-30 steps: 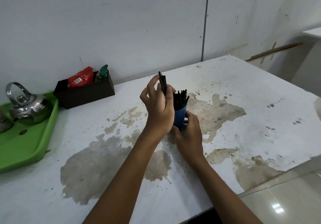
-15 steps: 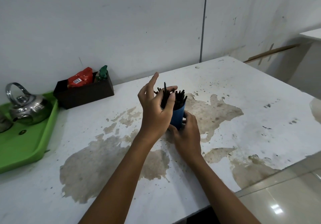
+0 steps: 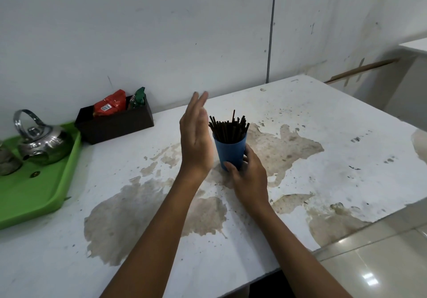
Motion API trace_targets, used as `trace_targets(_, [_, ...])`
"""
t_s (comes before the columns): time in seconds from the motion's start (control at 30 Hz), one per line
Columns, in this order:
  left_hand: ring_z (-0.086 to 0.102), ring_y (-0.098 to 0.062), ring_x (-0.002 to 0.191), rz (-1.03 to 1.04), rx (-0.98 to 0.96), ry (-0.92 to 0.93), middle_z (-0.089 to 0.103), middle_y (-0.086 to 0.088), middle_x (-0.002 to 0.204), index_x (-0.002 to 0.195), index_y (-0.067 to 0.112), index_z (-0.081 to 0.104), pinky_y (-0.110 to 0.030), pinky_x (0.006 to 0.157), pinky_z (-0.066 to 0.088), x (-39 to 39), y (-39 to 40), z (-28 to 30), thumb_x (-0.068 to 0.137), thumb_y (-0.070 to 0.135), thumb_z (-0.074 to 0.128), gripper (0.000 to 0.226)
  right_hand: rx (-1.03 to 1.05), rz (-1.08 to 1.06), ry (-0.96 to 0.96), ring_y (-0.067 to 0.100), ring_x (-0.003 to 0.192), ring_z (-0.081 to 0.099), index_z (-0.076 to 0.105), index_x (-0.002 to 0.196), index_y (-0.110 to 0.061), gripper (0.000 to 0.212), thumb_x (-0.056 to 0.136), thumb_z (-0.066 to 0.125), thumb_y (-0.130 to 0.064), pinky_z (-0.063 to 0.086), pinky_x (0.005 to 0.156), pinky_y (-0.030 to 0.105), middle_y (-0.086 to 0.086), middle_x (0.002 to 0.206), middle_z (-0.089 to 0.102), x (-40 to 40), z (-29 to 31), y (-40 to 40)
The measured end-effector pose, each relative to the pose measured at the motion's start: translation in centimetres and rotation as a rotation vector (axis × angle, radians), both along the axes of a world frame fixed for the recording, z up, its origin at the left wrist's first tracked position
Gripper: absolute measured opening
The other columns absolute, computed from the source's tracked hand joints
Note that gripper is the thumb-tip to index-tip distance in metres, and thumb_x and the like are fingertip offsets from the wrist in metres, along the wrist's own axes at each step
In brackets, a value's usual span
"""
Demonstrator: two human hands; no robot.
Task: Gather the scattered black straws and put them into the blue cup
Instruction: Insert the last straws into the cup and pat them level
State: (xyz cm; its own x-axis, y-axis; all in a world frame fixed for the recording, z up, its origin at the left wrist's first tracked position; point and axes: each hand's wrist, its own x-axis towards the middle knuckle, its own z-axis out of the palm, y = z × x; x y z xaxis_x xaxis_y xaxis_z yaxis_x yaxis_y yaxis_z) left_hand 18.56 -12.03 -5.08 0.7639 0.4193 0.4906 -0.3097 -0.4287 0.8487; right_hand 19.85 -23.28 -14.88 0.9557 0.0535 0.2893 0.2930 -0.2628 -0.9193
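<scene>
The blue cup (image 3: 230, 151) stands upright near the middle of the stained white table (image 3: 323, 122). A bunch of black straws (image 3: 228, 126) sticks up out of it, one a little taller than the rest. My right hand (image 3: 248, 174) grips the cup's lower near side, thumb and fingers wrapped around it. My left hand (image 3: 195, 136) is raised just left of the cup, flat, fingers straight and pointing up, holding nothing. No loose straws show on the table.
A dark brown box (image 3: 115, 124) with red and green packets stands at the back left by the wall. A green tray (image 3: 34, 182) carrying a metal kettle (image 3: 40, 140) lies at the far left. The table's near edge runs along the bottom right, above tiled floor.
My left hand pushed the held straws down into the cup, let them go and drew away to the left with its fingers straightened. My right hand stayed on the cup.
</scene>
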Motion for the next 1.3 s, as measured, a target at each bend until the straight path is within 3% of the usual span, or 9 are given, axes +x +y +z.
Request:
trace_targets(0.1, [0.028, -0.001, 0.145, 0.018, -0.172, 0.145, 0.035, 0.013, 0.157, 0.151, 0.030, 0.037, -0.026, 0.120, 0.021, -0.1, 0.1, 0.2, 0.107, 0.039, 0.029, 0.046, 0.011, 0.027, -0.010, -0.008, 0.100, 0.059, 0.049, 0.132, -0.031, 0.054, 0.084, 0.073, -0.028, 0.047, 0.078, 0.008, -0.020, 0.115, 0.063, -0.4, 0.4, -0.2])
trace_targets(0.2, [0.032, -0.003, 0.143, -0.035, -0.247, 0.243, 0.038, 0.010, 0.156, 0.152, 0.023, 0.038, -0.016, 0.109, 0.022, -0.3, 0.0, 0.4, 0.108, 0.033, 0.026, 0.046, 0.016, 0.047, -0.013, -0.022, 0.094, 0.054, 0.049, 0.133, -0.030, 0.054, 0.085, 0.073, -0.027, 0.041, 0.073, 0.000, -0.027, 0.107, 0.058, -0.7, 0.7, -0.4])
trace_targets(0.3, [0.033, -0.002, 0.143, -0.082, -0.115, 0.239, 0.041, 0.010, 0.155, 0.151, 0.023, 0.040, -0.014, 0.110, 0.023, -0.9, -0.2, 0.4, 0.109, 0.034, 0.026, 0.045, 0.004, 0.047, -0.013, -0.021, 0.094, 0.053, 0.047, 0.136, -0.030, 0.053, 0.088, 0.069, -0.029, 0.041, 0.074, -0.002, -0.026, 0.111, 0.058, -0.9, 0.6, -0.5])
trace_targets(0.5, [0.031, -0.006, 0.146, -0.105, 0.242, 0.308, 0.047, 0.014, 0.150, 0.145, 0.031, 0.047, -0.044, 0.122, 0.022, -1.0, 0.4, 0.0, 0.104, 0.051, 0.022, 0.053, -0.021, 0.029, -0.018, -0.009, 0.101, 0.051, 0.044, 0.140, -0.028, 0.053, 0.091, 0.065, -0.030, 0.039, 0.075, -0.003, -0.024, 0.115, 0.054, -1.1, 0.6, -0.4])
trace_targets(0.63, [0.041, -0.004, 0.139, -0.123, 0.192, 0.303, 0.049, 0.010, 0.149, 0.148, 0.031, 0.043, -0.033, 0.118, 0.032, -1.1, 0.7, 0.5, 0.104, 0.049, 0.027, 0.050, -0.032, 0.024, -0.007, -0.006, 0.104, 0.052, 0.045, 0.140, -0.027, 0.051, 0.093, 0.063, -0.029, 0.038, 0.076, -0.004, -0.017, 0.123, 0.060, -1.1, 0.5, -0.5])
trace_targets(0.77, [0.034, -0.005, 0.144, -0.113, 0.167, 0.318, 0.039, 0.010, 0.157, 0.153, 0.029, 0.035, -0.019, 0.111, 0.024, -0.7, 0.1, 1.9, 0.104, 0.049, 0.034, 0.053, -0.048, 0.013, 0.002, 0.003, 0.112, 0.057, 0.045, 0.141, -0.025, 0.051, 0.094, 0.061, -0.030, 0.037, 0.078, -0.003, -0.009, 0.130, 0.061, -1.0, 0.5, -0.4])
trace_targets(0.93, [0.027, -0.010, 0.148, -0.153, 0.335, 0.390, 0.031, 0.006, 0.161, 0.156, 0.020, 0.028, -0.019, 0.112, 0.019, 0.1, -0.8, 1.5, 0.107, 0.043, 0.029, 0.054, -0.056, 0.009, 0.004, 0.001, 0.111, 0.058, 0.044, 0.142, -0.025, 0.051, 0.094, 0.061, -0.031, 0.041, 0.082, 0.004, -0.011, 0.129, 0.062, -1.0, 0.4, -0.4])
trace_targets(1.1, [0.033, -0.014, 0.145, -0.176, 0.402, 0.441, 0.038, 0.001, 0.157, 0.153, 0.015, 0.033, -0.018, 0.107, 0.023, 0.3, -0.7, 1.0, 0.108, 0.035, 0.030, 0.050, -0.055, 0.008, -0.005, 0.005, 0.112, 0.061, 0.044, 0.140, -0.028, 0.050, 0.093, 0.061, -0.031, 0.053, 0.090, 0.024, -0.012, 0.127, 0.063, -0.7, 0.1, -0.3])
trace_targets(1.3, [0.017, -0.006, 0.151, -0.118, 0.495, 0.258, 0.030, 0.009, 0.161, 0.154, 0.021, 0.034, -0.020, 0.115, 0.014, 0.8, -1.4, 2.6, 0.107, 0.037, 0.032, 0.050, -0.042, -0.003, 0.003, 0.005, 0.108, 0.061, 0.048, 0.138, -0.026, 0.047, 0.093, 0.062, -0.030, 0.049, 0.087, 0.018, -0.010, 0.126, 0.064, -0.9, 0.4, -0.4])
